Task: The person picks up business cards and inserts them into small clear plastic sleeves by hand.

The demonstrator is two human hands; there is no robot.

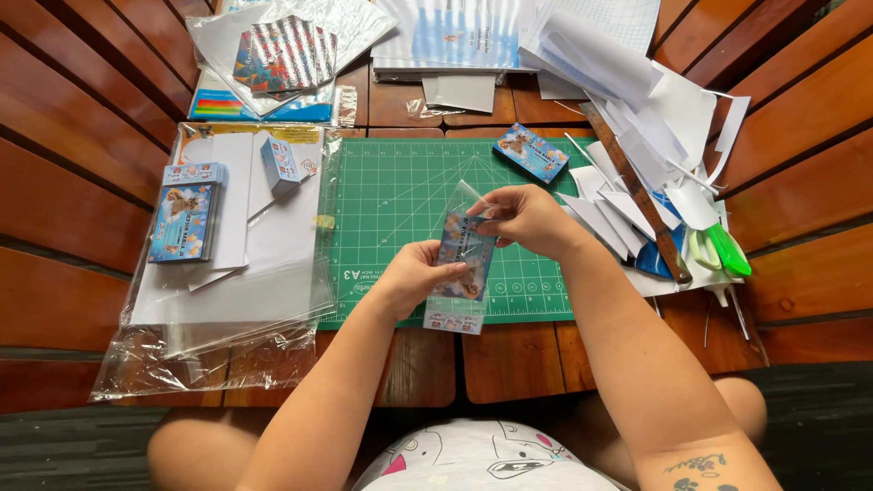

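Note:
My left hand [411, 275] grips the lower part of a small clear plastic sleeve [462, 264] that holds a blue printed card pack. My right hand [526, 218] pinches the sleeve's open top flap above the green cutting mat [391, 195]. Both hands hover over the mat's middle. A second blue card pack [531, 152] lies on the mat's far right corner.
A stack of blue cards [185, 218] and a small card bundle [280, 164] rest on clear sleeves and white paper [236, 273] at left. At right lie paper scraps [637, 109], a wooden ruler [637, 191] and green-handled scissors [723, 248]. Colourful paper packs [282, 55] sit at the back.

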